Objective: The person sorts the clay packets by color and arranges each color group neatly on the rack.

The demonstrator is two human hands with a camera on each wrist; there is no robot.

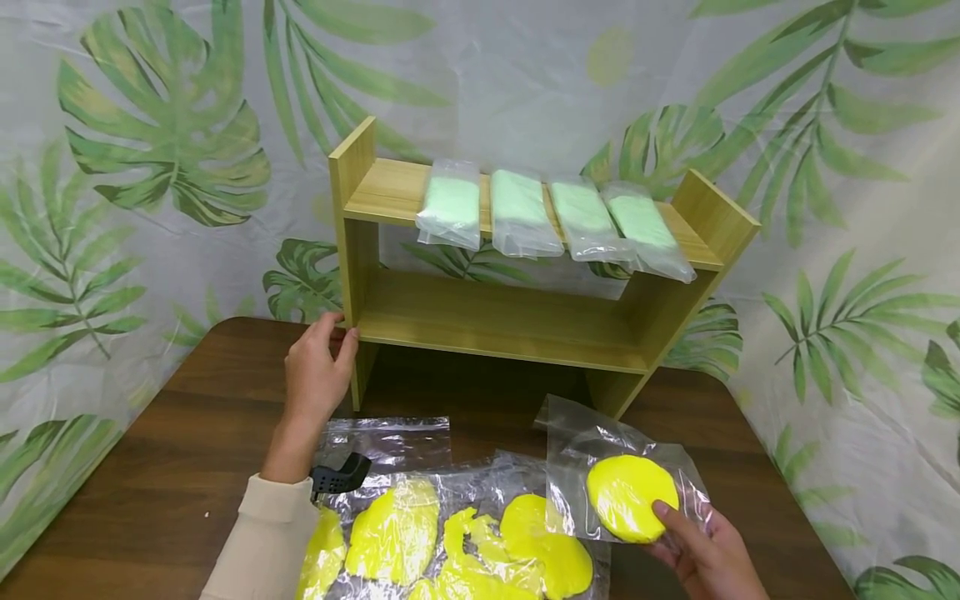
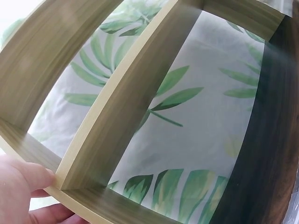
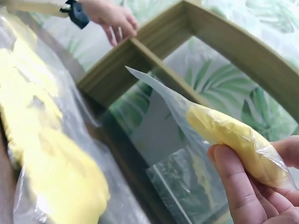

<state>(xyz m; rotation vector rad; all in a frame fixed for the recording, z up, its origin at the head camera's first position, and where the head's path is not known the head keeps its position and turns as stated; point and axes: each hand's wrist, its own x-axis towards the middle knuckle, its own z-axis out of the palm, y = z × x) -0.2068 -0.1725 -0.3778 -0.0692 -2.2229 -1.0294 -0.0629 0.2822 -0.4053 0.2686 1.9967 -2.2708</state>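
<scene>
My left hand [image 1: 318,367] grips the left side panel of a small wooden shelf [image 1: 502,329]; in the left wrist view the thumb lies on the panel's edge by the middle board, with fingers on the outer side. At the lower right, my right hand [image 1: 705,550] pinches a clear plastic bag [image 1: 573,450] holding a flat round yellow dough-like piece [image 1: 630,497], thumb on top. The right wrist view shows this yellow piece [image 3: 233,135] edge-on inside its bag. The shelf's middle board [image 1: 502,321] is bare.
Several bagged pale green slabs [image 1: 517,198] lie side by side on the shelf's top board, bag ends hanging over its front. A large clear bag with yellow pieces [image 1: 397,529] lies on the dark wooden table [image 1: 150,467]. Leaf-patterned cloth [image 1: 525,75] hangs behind.
</scene>
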